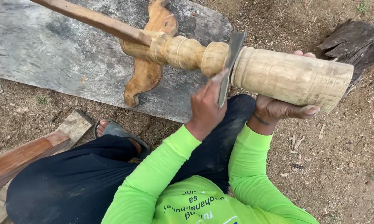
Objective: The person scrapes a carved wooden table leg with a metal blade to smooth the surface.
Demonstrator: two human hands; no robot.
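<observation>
Left grip [205, 105] is clenched on a flat metal blade [230, 62], its edge set in the groove of the turned wooden post [286, 76]. Right grip [278, 108] cups the post's thick end from beneath, thumb out along its underside. If the blade skids off the rounded wood, it could strike those supporting fingers. Both green-sleeved forearms reach forward over the knees, wrists bent upward.
</observation>
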